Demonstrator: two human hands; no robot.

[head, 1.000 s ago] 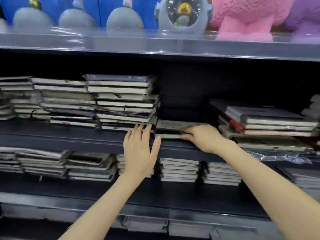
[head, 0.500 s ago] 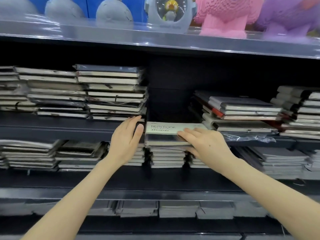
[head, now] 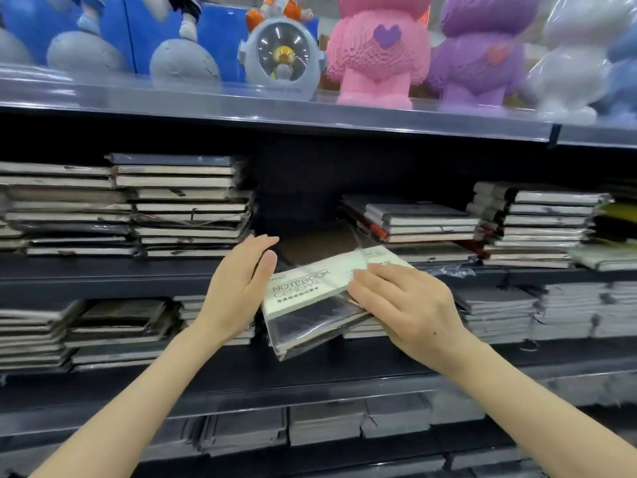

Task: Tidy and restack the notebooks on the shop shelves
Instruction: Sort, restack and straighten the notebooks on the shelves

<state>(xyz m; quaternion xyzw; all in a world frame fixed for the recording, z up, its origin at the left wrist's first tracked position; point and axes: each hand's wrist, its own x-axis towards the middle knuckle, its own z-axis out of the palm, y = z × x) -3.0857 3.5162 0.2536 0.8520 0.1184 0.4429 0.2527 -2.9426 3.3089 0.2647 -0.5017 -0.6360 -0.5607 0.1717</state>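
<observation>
My right hand grips a small bundle of plastic-wrapped notebooks by its right end; the top one has a pale label reading NOTEBOOK GENERAL. The bundle is tilted, its left end lower, in front of the middle shelf. My left hand is open, fingers together, palm beside the bundle's left end, touching or nearly touching it. Behind the bundle is a dark gap on the shelf between a tall notebook stack on the left and a lower stack on the right.
More notebook stacks fill the middle shelf at far right and far left. The lower shelf and the bottom one hold further stacks. Above, a grey shelf carries toy figures, among them a pink one.
The bundle has come off the middle shelf toward me and now tilts in my right hand. My left hand has moved right, up to the bundle's left end. The camera has moved closer.
</observation>
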